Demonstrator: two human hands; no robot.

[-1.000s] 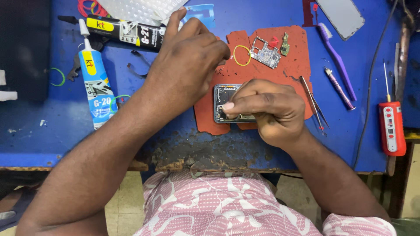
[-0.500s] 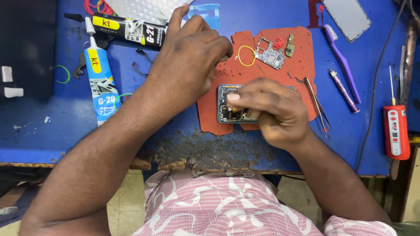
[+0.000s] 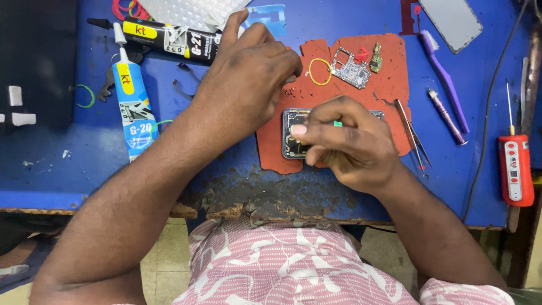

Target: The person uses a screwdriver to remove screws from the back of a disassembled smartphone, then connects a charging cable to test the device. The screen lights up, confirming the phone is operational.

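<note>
Blue and badly chipped along its near edge, the desk (image 3: 68,175) carries a red-brown work mat (image 3: 389,96) right in front of the person. On the mat's near part lies an opened phone body (image 3: 293,133), back up, its long axis running left to right across the person's front; only its left end and a sliver of its right end show. The right hand (image 3: 350,144) lies directly over it, fingers bunched together with a tiny green bit pinched at the tips, though I cannot quite tell what that bit is. The left hand (image 3: 248,76) rests just beyond and to the left, fingers curled and pressed to the mat's far-left edge, gripping nothing that I can see. So the right hand is the nearer of the 2.

Farther back on the mat sit a small circuit board (image 3: 351,69) and a yellow ring (image 3: 319,71). Tweezers (image 3: 412,133) lie at the mat's right edge, with a purple brush (image 3: 446,79) and a red tester pen (image 3: 515,169) beyond. 2 glue tubes (image 3: 131,107) lie to the left.
</note>
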